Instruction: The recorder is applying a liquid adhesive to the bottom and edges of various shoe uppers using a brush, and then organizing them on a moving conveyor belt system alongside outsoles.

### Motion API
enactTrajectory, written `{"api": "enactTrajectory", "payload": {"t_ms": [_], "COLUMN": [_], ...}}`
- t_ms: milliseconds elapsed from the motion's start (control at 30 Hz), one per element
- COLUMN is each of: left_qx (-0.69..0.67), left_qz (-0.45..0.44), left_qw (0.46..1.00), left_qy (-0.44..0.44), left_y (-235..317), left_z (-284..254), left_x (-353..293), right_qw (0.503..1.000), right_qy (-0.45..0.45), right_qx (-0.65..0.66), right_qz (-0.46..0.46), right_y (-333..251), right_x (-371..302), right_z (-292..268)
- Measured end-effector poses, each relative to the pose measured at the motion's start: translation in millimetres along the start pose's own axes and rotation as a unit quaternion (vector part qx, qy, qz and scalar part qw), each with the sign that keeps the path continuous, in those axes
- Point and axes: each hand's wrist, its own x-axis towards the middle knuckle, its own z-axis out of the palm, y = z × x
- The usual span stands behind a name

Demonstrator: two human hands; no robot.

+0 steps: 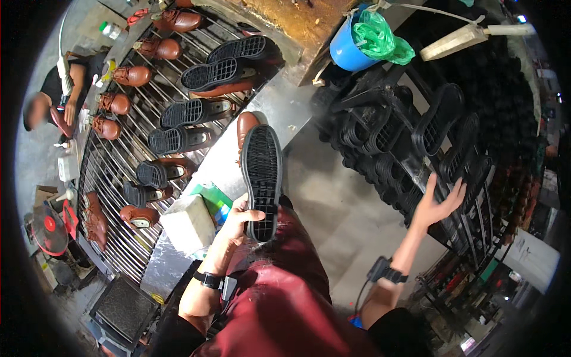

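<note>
My left hand [241, 219] is closed round the near end of a black rubber shoe sole [262, 166], with the thumb across it. The sole is raised over my lap, its ribbed, gridded face in view. Beyond it, partly hidden by it, a brown leather shoe [246, 124] rests at the metal table's edge. My right hand [439, 201] is stretched out to the right, fingers apart, holding nothing. It is nearest to a dark rack [410, 163] bearing many black soles, among them one sole [438, 119] standing above the others. Whether a fingertip touches the rack I cannot tell.
Left of the metal table [169, 256], a slatted rack [110, 196] carries brown shoes [160, 49] and soles [183, 112]. A white block [187, 223] sits on the table edge. A blue bucket [348, 47] hangs ahead. Another person [68, 89] sits at far left.
</note>
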Motion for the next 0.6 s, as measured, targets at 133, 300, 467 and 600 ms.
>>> {"api": "enactTrajectory", "payload": {"t_ms": [133, 300, 467, 600], "left_qx": [0.092, 0.219, 0.449, 0.478], "left_qz": [0.033, 0.054, 0.149, 0.242], "left_qw": [0.995, 0.974, 0.876, 0.797], "left_qy": [0.02, 0.023, -0.093, 0.28], "left_y": [-8.7, -20.3, -25.1, -11.0], "left_z": [2.0, 46.1, 11.7, 5.9], "left_x": [5.1, 10.9, 17.2, 42.7], "right_qw": [0.873, 0.6, 0.563, 0.68], "right_qy": [-0.179, -0.525, -0.569, -0.499], "right_qx": [0.398, 0.571, 0.531, 0.477], "right_qz": [0.217, 0.195, 0.279, 0.245], "right_y": [-119.4, -180.8, -157.5, -137.4], "right_x": [-96.6, -224.8, -242.8, -231.0], "right_z": [-7.6, 7.2, 18.0, 4.3]}}
